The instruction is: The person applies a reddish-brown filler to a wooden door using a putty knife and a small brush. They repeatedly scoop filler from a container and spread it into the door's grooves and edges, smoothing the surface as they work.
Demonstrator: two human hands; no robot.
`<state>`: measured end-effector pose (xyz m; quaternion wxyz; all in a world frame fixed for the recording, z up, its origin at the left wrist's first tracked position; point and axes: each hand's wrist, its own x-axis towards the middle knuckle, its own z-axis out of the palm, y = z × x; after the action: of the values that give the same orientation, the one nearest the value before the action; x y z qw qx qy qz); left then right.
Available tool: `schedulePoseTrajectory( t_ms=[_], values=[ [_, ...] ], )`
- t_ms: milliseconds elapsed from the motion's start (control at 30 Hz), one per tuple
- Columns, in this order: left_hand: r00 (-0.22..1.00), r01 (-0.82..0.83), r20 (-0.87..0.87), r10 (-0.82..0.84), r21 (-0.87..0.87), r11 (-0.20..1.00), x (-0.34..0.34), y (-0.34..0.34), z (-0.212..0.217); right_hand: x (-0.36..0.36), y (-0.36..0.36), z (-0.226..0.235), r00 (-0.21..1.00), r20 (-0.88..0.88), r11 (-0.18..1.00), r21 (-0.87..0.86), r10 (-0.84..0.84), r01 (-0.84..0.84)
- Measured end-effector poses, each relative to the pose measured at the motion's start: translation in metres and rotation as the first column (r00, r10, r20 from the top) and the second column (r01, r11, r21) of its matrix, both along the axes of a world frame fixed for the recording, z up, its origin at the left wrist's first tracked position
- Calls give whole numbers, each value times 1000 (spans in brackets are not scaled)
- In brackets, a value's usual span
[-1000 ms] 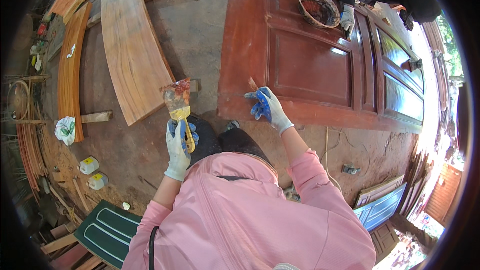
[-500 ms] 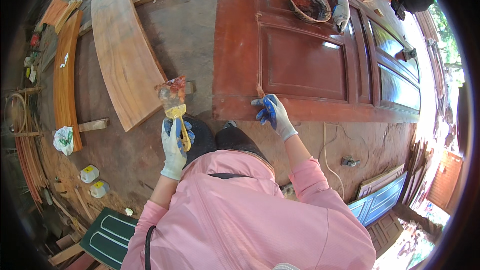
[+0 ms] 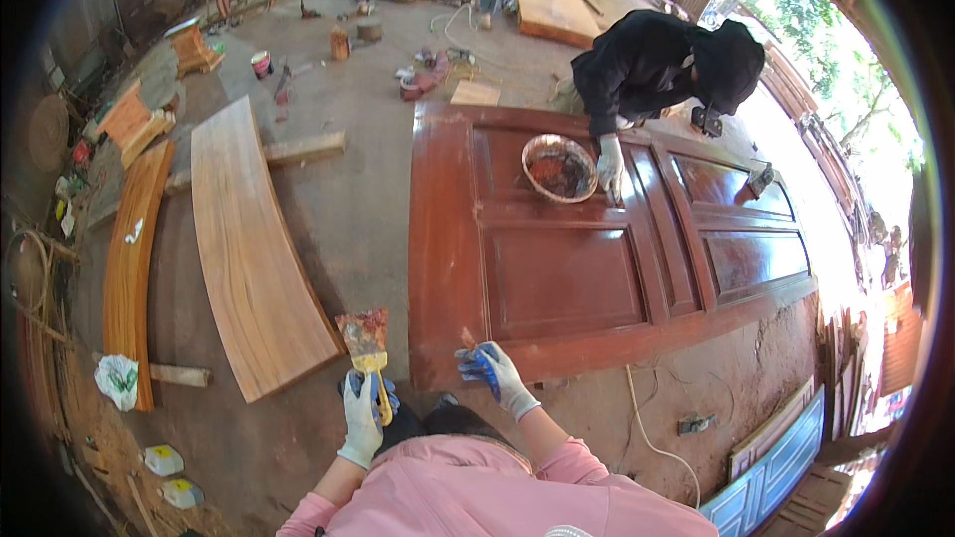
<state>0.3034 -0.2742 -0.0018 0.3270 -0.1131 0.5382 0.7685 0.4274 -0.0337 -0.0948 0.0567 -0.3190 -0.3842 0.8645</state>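
Note:
My left hand [image 3: 362, 420], in a white glove with blue fingers, is closed round the yellow handle of a wide putty knife [image 3: 365, 338]. Its blade points away from me and is smeared with reddish-brown paste. In a matching glove, my right hand [image 3: 500, 378] pinches a small narrow tool with a reddish-brown tip [image 3: 468, 339], mostly hidden by the fingers. That hand is over the near left edge of a reddish-brown panelled wooden door [image 3: 438, 239] lying flat. A round basin [image 3: 560, 171] with dark red paste rests on the door.
Across the door a person in black [image 3: 647, 70] leans over it, one gloved hand [image 3: 610, 169] on its surface. A block-like tool [image 3: 758, 184] sits on the door's right. Wooden boards [image 3: 254, 249] lie at left. Blue door panels [image 3: 771, 467] and a hose [image 3: 652, 428] are at near right.
My view has tilted up, showing more of the yard and the other person. Both my hands keep their tools; the right remains by the door's near left edge.

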Motion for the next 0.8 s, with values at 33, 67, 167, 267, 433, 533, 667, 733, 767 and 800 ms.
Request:
schedulePoseTrajectory(
  t_ms=[33, 67, 167, 267, 433, 533, 667, 733, 767, 800],
  values=[
    [1000, -1, -8, 1, 8, 1000, -2, 1, 0, -11, 3, -13, 999, -44, 1000, 1, 22, -22],
    [1000, 1, -10, -1, 15, 1000, -3, 3, 0, -21, 9, -26, 996, -82, 999, 2, 42, -42],
    [998, 4, -57, -3, 15, 1000, -5, 7, 5, -53, 11, -36, 986, -149, 994, -62, 79, -90],
    [996, -22, -86, 21, -5, 1000, -3, 5, 4, -65, 6, -58, 959, -231, 985, -21, 162, -171],
    [993, -102, -62, 101, -15, 995, -3, -10, -4, -63, 22, -75, 926, -275, 846, -400, 257, -354],
    [987, -150, -61, 148, -28, 988, -1, -21, -13, -72, 21, -56, 923, -165, 901, -215, 348, -377],
    [989, -133, -72, 130, -28, 991, -1, -15, -15, -86, 21, -64, 948, -202, 931, -223, 247, -290],
    [989, -128, -75, 126, -10, 992, -1, -12, -14, -86, 22, -75, 937, -242, 916, -253, 253, -312],
    [990, -117, -80, 117, 5, 993, -2, -9, -13, -83, 25, -80, 925, -270, 906, -254, 269, -337],
    [990, -115, -83, 116, 14, 993, -2, -9, -10, -80, 23, -83, 910, -296, 892, -262, 290, -369]
  ],
)
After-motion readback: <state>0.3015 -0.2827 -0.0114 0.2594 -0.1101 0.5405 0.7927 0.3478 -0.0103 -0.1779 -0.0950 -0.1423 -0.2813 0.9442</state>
